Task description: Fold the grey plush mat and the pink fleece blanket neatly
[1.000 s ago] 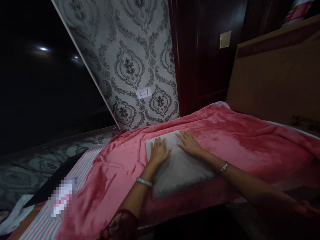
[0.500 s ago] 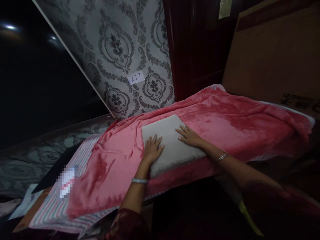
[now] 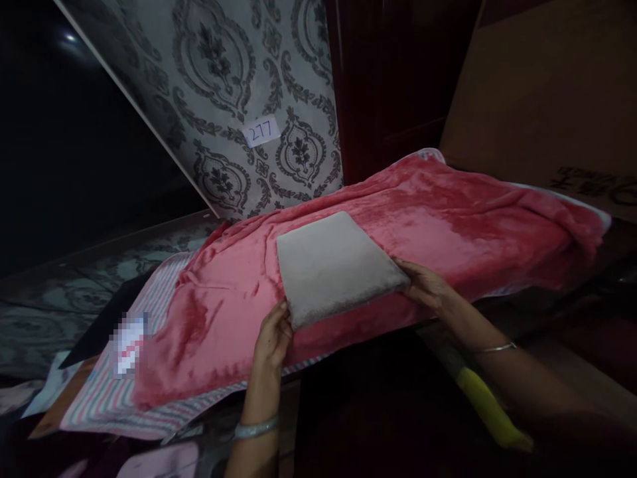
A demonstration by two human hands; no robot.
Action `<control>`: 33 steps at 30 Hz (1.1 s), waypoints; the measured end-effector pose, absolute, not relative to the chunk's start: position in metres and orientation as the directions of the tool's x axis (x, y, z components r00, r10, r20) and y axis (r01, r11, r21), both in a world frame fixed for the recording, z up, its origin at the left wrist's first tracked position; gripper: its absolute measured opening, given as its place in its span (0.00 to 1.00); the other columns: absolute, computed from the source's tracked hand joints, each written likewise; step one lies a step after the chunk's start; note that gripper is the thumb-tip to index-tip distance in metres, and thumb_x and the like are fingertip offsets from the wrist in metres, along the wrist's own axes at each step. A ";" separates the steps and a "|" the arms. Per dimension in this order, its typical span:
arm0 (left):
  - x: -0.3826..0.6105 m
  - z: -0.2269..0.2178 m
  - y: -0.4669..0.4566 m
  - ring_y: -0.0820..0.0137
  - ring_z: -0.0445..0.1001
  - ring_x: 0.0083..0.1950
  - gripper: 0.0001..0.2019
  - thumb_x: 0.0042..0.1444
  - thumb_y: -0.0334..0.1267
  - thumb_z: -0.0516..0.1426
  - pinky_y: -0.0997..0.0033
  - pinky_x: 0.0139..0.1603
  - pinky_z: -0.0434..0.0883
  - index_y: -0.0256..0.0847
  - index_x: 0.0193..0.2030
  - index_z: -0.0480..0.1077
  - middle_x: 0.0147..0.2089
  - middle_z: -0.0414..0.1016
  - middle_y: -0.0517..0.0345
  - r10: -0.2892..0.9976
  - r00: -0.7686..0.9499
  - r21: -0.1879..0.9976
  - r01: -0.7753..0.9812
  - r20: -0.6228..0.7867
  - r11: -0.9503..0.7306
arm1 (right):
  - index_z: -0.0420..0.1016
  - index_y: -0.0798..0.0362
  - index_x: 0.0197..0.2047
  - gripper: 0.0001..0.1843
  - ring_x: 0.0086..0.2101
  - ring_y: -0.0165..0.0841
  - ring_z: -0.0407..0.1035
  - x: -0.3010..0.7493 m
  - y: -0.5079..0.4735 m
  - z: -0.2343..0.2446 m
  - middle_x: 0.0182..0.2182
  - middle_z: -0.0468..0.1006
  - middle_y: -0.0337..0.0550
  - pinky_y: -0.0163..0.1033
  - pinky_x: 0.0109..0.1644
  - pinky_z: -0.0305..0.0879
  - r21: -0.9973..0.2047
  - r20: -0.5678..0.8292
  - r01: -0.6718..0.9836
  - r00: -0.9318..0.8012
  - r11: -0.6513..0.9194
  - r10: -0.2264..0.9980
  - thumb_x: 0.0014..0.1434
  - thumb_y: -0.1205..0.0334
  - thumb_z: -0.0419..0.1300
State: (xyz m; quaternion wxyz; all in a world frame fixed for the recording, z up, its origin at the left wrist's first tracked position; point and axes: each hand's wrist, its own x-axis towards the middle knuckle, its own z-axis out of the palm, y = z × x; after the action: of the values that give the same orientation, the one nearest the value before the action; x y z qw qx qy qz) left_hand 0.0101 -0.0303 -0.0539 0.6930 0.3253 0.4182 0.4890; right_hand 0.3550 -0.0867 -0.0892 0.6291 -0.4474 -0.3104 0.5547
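A flat, soft grey folded cloth (image 3: 333, 265) with a fuzzy near edge lies on a pink plush blanket (image 3: 229, 332). My left hand (image 3: 273, 335) is closed at its near left corner, fingers curled against the edge. At the near right corner, my right hand (image 3: 422, 285) pinches the cloth, thumb on top and the other fingers partly hidden underneath. The cloth's near edge looks slightly raised at the right. Beneath the blanket, a striped cloth (image 3: 104, 405) shows at the left.
Patterned wallpaper (image 3: 219, 66) with a paper label (image 3: 262, 131) reading 277 rises behind. A large cardboard box (image 3: 537, 99) stands at the back right, and a dark glossy panel (image 3: 74, 133) at the left. Below right is a yellow-green object (image 3: 490, 408).
Both hands have gone from lying flat on top of the grey cloth to gripping its near corners. The view has shifted slightly.
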 end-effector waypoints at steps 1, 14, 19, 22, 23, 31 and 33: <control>0.014 -0.050 -0.029 0.70 0.80 0.38 0.11 0.39 0.37 0.70 0.73 0.45 0.76 0.42 0.32 0.77 0.35 0.83 0.58 0.941 0.184 0.860 -0.384 -0.286 0.336 | 0.75 0.47 0.40 0.11 0.44 0.41 0.77 0.351 -0.089 -0.086 0.40 0.83 0.44 0.49 0.52 0.76 -0.886 -0.124 -0.463 0.175 -0.029 0.977 0.56 0.51 0.63; 0.037 -0.046 -0.026 0.59 0.81 0.44 0.22 0.34 0.38 0.70 0.59 0.51 0.76 0.39 0.41 0.76 0.37 0.83 0.54 0.940 0.170 0.886 -0.318 -0.297 0.338 | 0.73 0.46 0.39 0.17 0.48 0.38 0.76 0.303 -0.118 -0.090 0.40 0.82 0.35 0.56 0.62 0.69 -0.811 -0.100 -0.584 0.094 -0.027 0.991 0.44 0.67 0.67; 0.037 -0.045 -0.024 0.57 0.81 0.46 0.21 0.33 0.37 0.69 0.57 0.53 0.77 0.42 0.40 0.76 0.39 0.83 0.54 0.936 0.167 0.889 -0.298 -0.310 0.348 | 0.73 0.47 0.40 0.17 0.41 0.38 0.78 0.296 -0.109 -0.088 0.38 0.83 0.38 0.52 0.54 0.76 -0.808 -0.184 -0.585 0.132 -0.073 0.974 0.46 0.64 0.71; 0.037 -0.043 -0.026 0.55 0.81 0.50 0.24 0.31 0.37 0.70 0.56 0.56 0.76 0.42 0.41 0.77 0.41 0.84 0.54 0.935 0.174 0.890 -0.293 -0.310 0.350 | 0.72 0.48 0.39 0.17 0.38 0.37 0.79 0.293 -0.104 -0.093 0.35 0.83 0.38 0.51 0.50 0.78 -0.797 -0.208 -0.600 0.157 -0.074 0.965 0.45 0.67 0.71; 0.037 -0.042 -0.026 0.55 0.80 0.50 0.24 0.31 0.38 0.70 0.56 0.56 0.76 0.41 0.41 0.77 0.42 0.84 0.54 0.935 0.174 0.890 -0.293 -0.309 0.349 | 0.72 0.48 0.38 0.17 0.37 0.37 0.79 0.292 -0.103 -0.094 0.34 0.83 0.38 0.50 0.49 0.79 -0.793 -0.211 -0.605 0.166 -0.070 0.963 0.45 0.69 0.70; 0.040 -0.037 -0.025 0.55 0.82 0.47 0.25 0.32 0.40 0.71 0.56 0.54 0.77 0.38 0.41 0.76 0.40 0.84 0.49 0.920 0.223 0.898 -0.238 -0.321 0.371 | 0.72 0.48 0.36 0.14 0.31 0.33 0.78 0.270 -0.091 -0.082 0.31 0.82 0.36 0.40 0.35 0.81 -0.724 -0.337 -0.664 0.105 -0.186 0.936 0.47 0.73 0.65; 0.041 -0.038 -0.023 0.57 0.82 0.42 0.24 0.31 0.39 0.71 0.58 0.49 0.78 0.38 0.39 0.76 0.38 0.84 0.50 0.928 0.204 0.904 -0.236 -0.312 0.355 | 0.72 0.48 0.36 0.15 0.30 0.33 0.78 0.265 -0.090 -0.079 0.30 0.82 0.35 0.39 0.34 0.81 -0.722 -0.360 -0.667 0.137 -0.183 0.923 0.46 0.74 0.64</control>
State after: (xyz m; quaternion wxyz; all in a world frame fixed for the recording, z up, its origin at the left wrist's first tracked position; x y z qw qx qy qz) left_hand 0.0411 -0.0229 -0.0381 0.6802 0.3731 0.4637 0.4279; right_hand 0.2648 -0.0898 -0.0792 0.6215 -0.4269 -0.1499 0.6396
